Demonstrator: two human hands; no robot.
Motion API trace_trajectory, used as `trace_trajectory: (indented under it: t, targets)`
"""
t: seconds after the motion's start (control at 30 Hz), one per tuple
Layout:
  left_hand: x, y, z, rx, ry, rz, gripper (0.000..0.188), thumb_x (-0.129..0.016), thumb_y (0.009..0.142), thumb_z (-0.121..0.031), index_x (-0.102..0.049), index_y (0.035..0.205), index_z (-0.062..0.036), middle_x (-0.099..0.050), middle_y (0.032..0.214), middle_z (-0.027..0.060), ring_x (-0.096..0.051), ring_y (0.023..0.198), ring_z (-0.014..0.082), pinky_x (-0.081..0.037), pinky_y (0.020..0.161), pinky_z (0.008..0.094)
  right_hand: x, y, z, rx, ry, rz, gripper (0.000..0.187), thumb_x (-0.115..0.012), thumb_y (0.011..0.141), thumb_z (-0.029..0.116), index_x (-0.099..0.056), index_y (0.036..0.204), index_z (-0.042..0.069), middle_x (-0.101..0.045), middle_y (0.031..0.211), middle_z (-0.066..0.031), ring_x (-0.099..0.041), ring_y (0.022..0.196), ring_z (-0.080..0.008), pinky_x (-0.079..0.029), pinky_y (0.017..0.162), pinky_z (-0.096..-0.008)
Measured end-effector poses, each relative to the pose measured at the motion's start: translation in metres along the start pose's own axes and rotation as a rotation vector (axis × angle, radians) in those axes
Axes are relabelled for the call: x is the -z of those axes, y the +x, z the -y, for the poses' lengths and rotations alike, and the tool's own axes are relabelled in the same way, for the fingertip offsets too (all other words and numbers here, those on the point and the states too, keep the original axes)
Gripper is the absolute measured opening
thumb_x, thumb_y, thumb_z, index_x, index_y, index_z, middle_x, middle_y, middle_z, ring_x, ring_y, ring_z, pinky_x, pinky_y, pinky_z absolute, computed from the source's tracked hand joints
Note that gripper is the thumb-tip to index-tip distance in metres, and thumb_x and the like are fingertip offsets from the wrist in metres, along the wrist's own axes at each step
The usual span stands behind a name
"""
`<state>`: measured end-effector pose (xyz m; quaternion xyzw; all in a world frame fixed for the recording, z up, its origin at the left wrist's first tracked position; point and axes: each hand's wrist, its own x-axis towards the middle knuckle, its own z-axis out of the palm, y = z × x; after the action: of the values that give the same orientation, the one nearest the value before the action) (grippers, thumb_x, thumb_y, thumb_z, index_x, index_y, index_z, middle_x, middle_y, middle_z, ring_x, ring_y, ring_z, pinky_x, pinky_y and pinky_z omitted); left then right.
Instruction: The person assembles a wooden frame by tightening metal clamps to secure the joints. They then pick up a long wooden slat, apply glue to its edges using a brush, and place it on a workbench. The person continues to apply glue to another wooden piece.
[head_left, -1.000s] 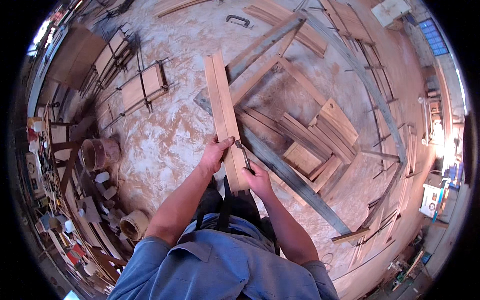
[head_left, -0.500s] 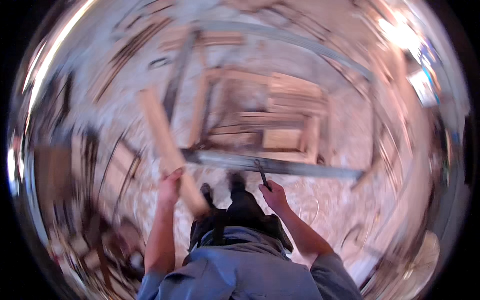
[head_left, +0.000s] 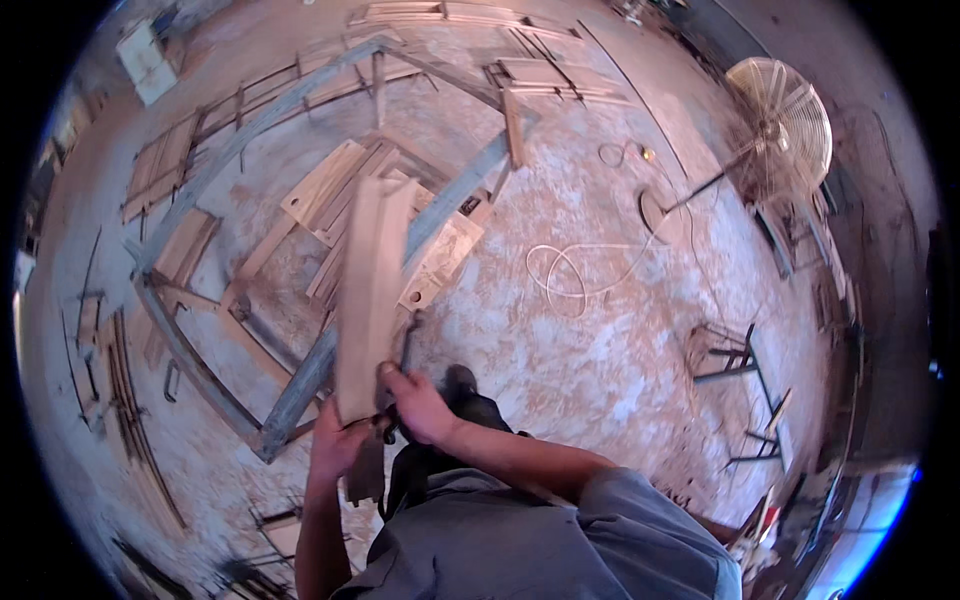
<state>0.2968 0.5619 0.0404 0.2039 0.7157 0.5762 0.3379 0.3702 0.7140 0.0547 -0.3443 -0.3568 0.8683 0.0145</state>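
Observation:
A long pale wooden board (head_left: 372, 300) stretches away in front of me, its near end close to my waist. My left hand (head_left: 335, 440) is closed around the near end on the left side. On the right edge, my right hand (head_left: 420, 405) has its thumb against the wood and its fingers curled. A slim dark hand tool (head_left: 410, 338) juts forward from the right fist; its kind is not clear here. Past the board lies a large grey beam frame (head_left: 305, 385) with several wooden pieces (head_left: 345, 190) inside it.
A pedestal fan (head_left: 780, 125) stands at the far right, its pale cable (head_left: 585, 295) looped on the floor. Metal stands (head_left: 760, 400) are at the right. Long strips (head_left: 135, 420) lie at the left, and more boards (head_left: 545, 75) at the back.
My view has swung to the right, bringing the fan into sight. My right hand, with the dark tool, has moved left onto the board that my left hand holds.

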Motion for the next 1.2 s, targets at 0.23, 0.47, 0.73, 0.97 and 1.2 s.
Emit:
trace_trajectory:
  t: [0.23,0.47,0.73,0.97,1.2]
  targets:
    - [-0.069,-0.011,-0.043,-0.04,0.276,0.212,0.042,-0.07,0.075,-0.012,-0.052,0.109,0.0052,-0.065,0.099,0.019,-0.066,0.093,0.0268,-0.052,0.079,0.0372,0.058,-0.05,-0.019,0.152,0.221,-0.391,0.047,-0.048,0.097,0.047,-0.053,0.113,0.003,-0.061,0.091,-0.0108,-0.055,0.059,-0.0181,-0.046,0.05,-0.0305]
    - [-0.136,-0.055,-0.019,-0.134,0.578,0.312,0.054,-0.081,0.069,-0.028,-0.057,0.104,0.0042,-0.068,0.089,0.0198,-0.068,0.088,0.0325,-0.053,0.076,0.0393,0.115,-0.128,-0.049,0.348,0.46,-0.433,0.043,-0.044,0.1,0.043,-0.057,0.11,0.003,-0.061,0.086,-0.0048,-0.055,0.07,-0.0136,-0.047,0.061,-0.0287]
    - [-0.183,-0.113,-0.043,-0.033,0.442,0.738,0.038,-0.073,0.077,-0.012,-0.061,0.11,0.001,-0.07,0.098,0.0108,-0.066,0.091,0.0167,-0.052,0.081,0.0323,0.164,-0.227,-0.094,0.354,0.493,-0.359,0.052,-0.036,0.099,0.054,-0.059,0.105,0.009,-0.06,0.077,-0.0025,-0.044,0.048,-0.0111,-0.03,0.039,-0.0255]
    - [-0.214,-0.132,-0.029,0.036,0.58,1.05,0.037,-0.065,0.08,-0.021,-0.063,0.111,-0.0023,-0.069,0.097,0.0071,-0.063,0.093,0.0162,-0.05,0.083,0.0334,0.182,-0.266,-0.11,0.534,0.704,-0.386,0.047,-0.044,0.099,0.045,-0.059,0.117,0.004,-0.065,0.098,-0.0056,-0.06,0.083,-0.0134,-0.049,0.069,-0.0303]
    - [-0.259,-0.132,-0.016,0.081,0.524,1.319,0.033,-0.067,0.075,-0.018,-0.065,0.102,0.0008,-0.067,0.089,0.0069,-0.061,0.08,0.0128,-0.05,0.071,0.0312,0.194,-0.298,-0.138,0.677,0.669,-0.764,0.05,-0.04,0.101,0.043,-0.058,0.124,0.002,-0.063,0.11,-0.0084,-0.056,0.098,-0.0154,-0.047,0.088,-0.0341]
